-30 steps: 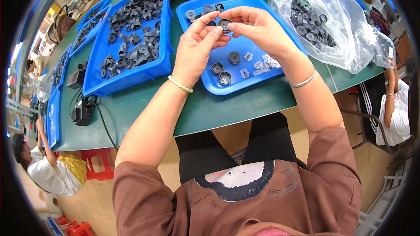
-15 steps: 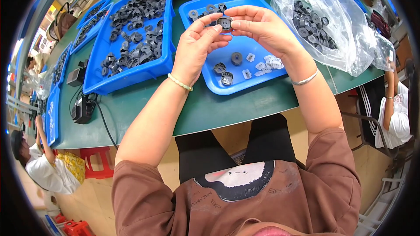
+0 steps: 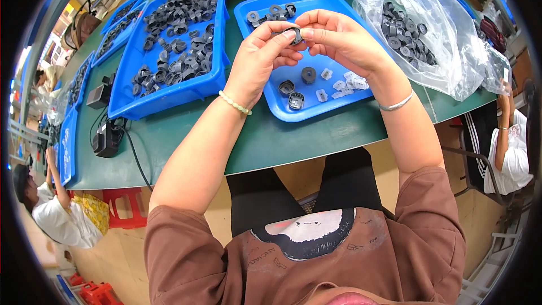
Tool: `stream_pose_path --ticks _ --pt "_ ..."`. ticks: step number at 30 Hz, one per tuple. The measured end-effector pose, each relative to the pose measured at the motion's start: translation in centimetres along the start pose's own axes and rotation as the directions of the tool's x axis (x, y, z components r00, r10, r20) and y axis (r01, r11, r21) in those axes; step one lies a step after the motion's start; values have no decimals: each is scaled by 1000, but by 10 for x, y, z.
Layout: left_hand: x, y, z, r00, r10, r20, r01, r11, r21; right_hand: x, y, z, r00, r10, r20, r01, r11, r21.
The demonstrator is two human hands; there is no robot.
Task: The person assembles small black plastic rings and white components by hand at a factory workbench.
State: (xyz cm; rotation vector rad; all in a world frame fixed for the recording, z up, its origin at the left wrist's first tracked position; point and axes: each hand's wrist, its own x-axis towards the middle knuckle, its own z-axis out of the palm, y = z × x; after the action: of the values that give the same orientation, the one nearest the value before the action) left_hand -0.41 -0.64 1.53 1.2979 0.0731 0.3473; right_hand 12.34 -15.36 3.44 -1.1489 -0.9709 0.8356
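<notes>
Between the fingertips of both hands I hold one small round dark-grey plastic part [image 3: 295,36], above the shallow blue tray [image 3: 288,114]. My left hand [image 3: 261,51] pinches its left side with thumb and forefinger. On the right side, the thumb and forefinger of my right hand [image 3: 344,39] close on it. Below in the tray lie a dark round part [image 3: 308,75], two open ring-shaped parts [image 3: 295,100] and a group of small white plastic pieces [image 3: 353,81]. More dark round parts [image 3: 275,11] sit at the tray's far left, partly behind my fingers.
A deep blue bin [image 3: 127,110] full of dark parts stands left. At right lies a clear plastic bag [image 3: 451,73] of similar parts. A black adapter [image 3: 107,140] with a cable rests on the green table [image 3: 186,141]. Other people sit at left and right.
The part between my fingers has turned from showing its broad face to a more edge-on tilt. Both hands remain on it above the tray.
</notes>
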Motion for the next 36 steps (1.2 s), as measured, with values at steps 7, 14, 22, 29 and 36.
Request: stream_pose_path --ticks 7,14,22,29,36 --pt "4 -12 0 994 104 23 -107 972 208 0 7 7 982 -151 -114 97 919 -383" --pt "0 -16 1 958 266 107 -287 897 335 -48 -58 -82 699 -576 -425 -72 534 -843" --pt "-15 -9 10 838 187 512 -538 439 720 -88 -39 -55 935 -273 -228 -92 435 -896" --pt "-14 5 8 782 -29 622 -549 441 710 -108 -23 -15 971 -234 55 70 58 -996" --pt "-15 -1 13 727 -31 686 -626 380 681 -109 -11 -18 981 -189 46 74 140 -987"
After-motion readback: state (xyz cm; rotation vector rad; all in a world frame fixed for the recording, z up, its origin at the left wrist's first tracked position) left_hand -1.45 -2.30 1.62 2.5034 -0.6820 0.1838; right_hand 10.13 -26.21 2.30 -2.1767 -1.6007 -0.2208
